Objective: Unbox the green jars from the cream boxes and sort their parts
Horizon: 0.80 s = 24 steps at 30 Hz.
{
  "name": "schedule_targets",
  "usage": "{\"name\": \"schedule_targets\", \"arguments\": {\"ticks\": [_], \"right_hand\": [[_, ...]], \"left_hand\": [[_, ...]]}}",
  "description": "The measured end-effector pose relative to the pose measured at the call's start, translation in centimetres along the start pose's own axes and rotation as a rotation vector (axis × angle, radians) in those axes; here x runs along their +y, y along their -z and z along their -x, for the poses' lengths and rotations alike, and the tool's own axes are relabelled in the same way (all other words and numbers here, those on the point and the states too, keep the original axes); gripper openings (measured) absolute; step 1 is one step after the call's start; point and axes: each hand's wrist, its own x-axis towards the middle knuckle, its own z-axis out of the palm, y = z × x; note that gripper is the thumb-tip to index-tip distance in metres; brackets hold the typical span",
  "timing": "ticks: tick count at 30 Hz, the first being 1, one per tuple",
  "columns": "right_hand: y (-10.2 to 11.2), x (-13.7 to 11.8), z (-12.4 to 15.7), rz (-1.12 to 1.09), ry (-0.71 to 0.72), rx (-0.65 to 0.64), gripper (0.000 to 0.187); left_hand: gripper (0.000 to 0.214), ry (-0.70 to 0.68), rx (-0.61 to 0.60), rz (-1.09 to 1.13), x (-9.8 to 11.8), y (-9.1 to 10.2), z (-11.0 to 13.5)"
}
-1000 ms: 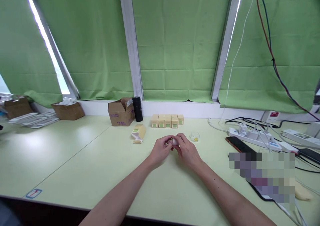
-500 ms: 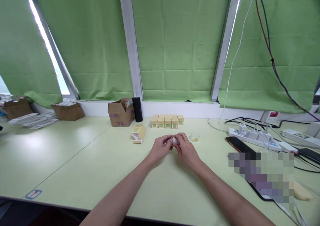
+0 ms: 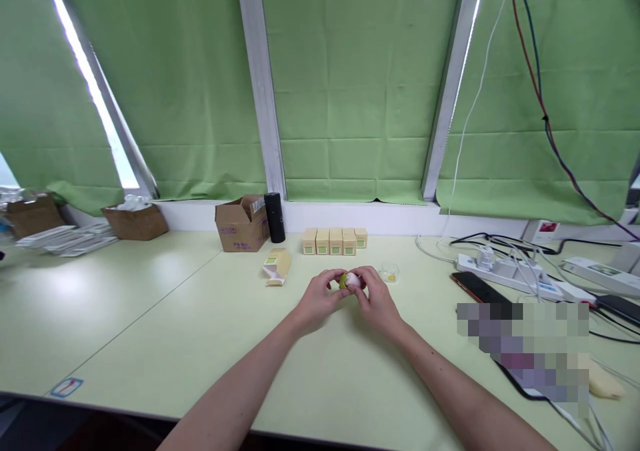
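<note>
My left hand point(image 3: 320, 298) and my right hand point(image 3: 377, 299) meet over the middle of the pale green table point(image 3: 150, 318). Together their fingertips pinch a small round jar point(image 3: 349, 280), yellow-green on the left and white on the right. An opened small beige carton point(image 3: 277, 265) lies on its side to the left of my hands. A small clear cap with something yellow in it point(image 3: 389, 274) sits just right of my right hand.
A row of small beige boxes point(image 3: 334, 240) stands behind my hands, beside a black cylinder point(image 3: 275, 217) and an open cardboard box point(image 3: 243, 223). Power strips, cables point(image 3: 505, 271) and a dark phone point(image 3: 475, 287) crowd the right side. More cardboard boxes point(image 3: 136, 220) sit at far left.
My fingers have shifted on the small jar, so its yellow-green and white parts now show more between my fingertips. My arms stay in place.
</note>
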Motion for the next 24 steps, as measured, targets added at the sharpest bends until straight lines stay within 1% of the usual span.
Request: {"name": "schedule_targets", "arguments": {"ticks": [3,6,9,11,13,16,22,24], "right_hand": [[-0.2,0.0,-0.2,-0.056,-0.059,0.039,0.018],[-0.2,0.2,-0.6,-0.179,-0.187,0.118,0.029],[0.3,1.1,-1.1,-0.447,-0.358,0.21,0.045],[0.7,1.9,-1.3,-0.65,-0.449,0.218,0.051],[1.1,2.6,-1.4,-0.805,-0.519,0.186,0.051],[1.4,3.1,-1.3,-0.92,-0.575,0.154,0.047],[1.6,2.0,-1.2,-1.14,-0.667,0.183,0.036],[1.7,1.6,-1.3,-1.183,-0.684,0.188,0.035]], "left_hand": [[0.033,-0.003,0.008,-0.005,0.1,0.0,-0.2],[0.033,0.0,0.01,0.012,-0.2,0.2,-0.2],[0.035,0.027,0.042,0.03,-0.9,0.5,-0.3],[0.039,0.05,0.073,0.046,-1.4,0.6,-0.4],[0.043,0.051,0.096,0.065,-1.8,0.7,-0.6],[0.043,0.021,0.105,0.085,-2.1,0.6,-0.7],[0.043,0.004,0.127,0.109,-2.3,0.5,-0.8],[0.043,-0.006,0.139,0.132,-2.3,0.5,-0.8]]}}
